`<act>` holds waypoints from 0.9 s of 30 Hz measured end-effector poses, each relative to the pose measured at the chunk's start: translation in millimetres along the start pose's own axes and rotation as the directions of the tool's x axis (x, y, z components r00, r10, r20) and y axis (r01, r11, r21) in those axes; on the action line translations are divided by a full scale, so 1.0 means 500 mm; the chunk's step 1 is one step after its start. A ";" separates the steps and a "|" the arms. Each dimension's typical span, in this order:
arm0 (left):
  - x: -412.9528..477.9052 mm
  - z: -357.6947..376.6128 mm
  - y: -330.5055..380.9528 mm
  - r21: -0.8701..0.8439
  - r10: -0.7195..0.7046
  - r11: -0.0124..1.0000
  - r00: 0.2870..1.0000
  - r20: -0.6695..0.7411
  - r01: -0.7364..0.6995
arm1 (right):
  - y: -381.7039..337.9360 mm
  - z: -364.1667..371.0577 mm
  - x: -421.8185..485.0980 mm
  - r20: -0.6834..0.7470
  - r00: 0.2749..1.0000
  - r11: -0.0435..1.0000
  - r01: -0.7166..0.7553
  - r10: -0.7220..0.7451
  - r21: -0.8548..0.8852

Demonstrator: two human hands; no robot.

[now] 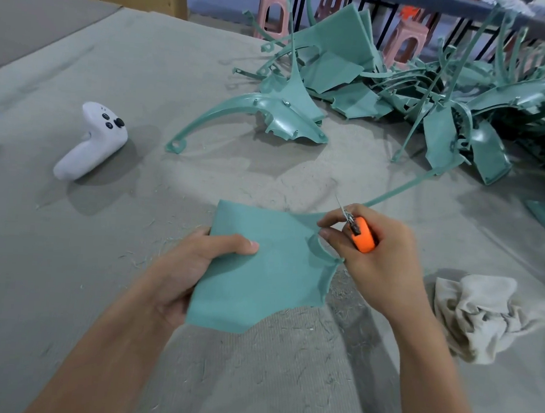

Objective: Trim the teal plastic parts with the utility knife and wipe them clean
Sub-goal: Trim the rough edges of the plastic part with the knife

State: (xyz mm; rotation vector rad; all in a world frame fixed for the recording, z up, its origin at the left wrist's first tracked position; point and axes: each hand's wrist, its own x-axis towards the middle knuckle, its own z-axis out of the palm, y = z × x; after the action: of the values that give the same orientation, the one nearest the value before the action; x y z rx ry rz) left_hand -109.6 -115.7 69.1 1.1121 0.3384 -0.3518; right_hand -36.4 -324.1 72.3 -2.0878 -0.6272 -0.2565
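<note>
A flat teal plastic part (266,271) is held above the grey table, with a long thin arm curving away to the upper right. My left hand (191,262) grips its left edge, thumb on top. My right hand (377,260) is closed around an orange utility knife (363,234), whose blade points up and left at the part's upper right edge. A crumpled beige cloth (484,314) lies on the table just right of my right hand.
A big heap of teal parts (437,89) fills the far right of the table, and one curved part (265,114) lies apart from it. A white controller (93,140) rests at the left. Thin teal shavings litter the grey table cover (65,255). Pink stools (273,11) stand beyond.
</note>
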 end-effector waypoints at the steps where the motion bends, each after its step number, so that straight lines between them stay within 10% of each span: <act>1: 0.000 0.000 -0.001 0.004 0.001 1.000 1.000 0.000 -0.001 | 0.001 -0.001 -0.001 0.004 1.000 1.000 0.001 -0.001 0.004; 27: 0.006 0.005 -0.011 0.187 0.070 0.980 0.997 -0.045 -0.061 | -0.001 -0.022 0.001 0.181 0.918 0.934 -0.355 0.354 -0.025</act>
State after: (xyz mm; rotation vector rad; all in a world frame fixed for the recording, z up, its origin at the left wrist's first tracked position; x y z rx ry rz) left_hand -109.0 -120.3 64.4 1.3139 0.3178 -0.3013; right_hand -35.7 -333.1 78.9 -2.1865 -0.3418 0.1465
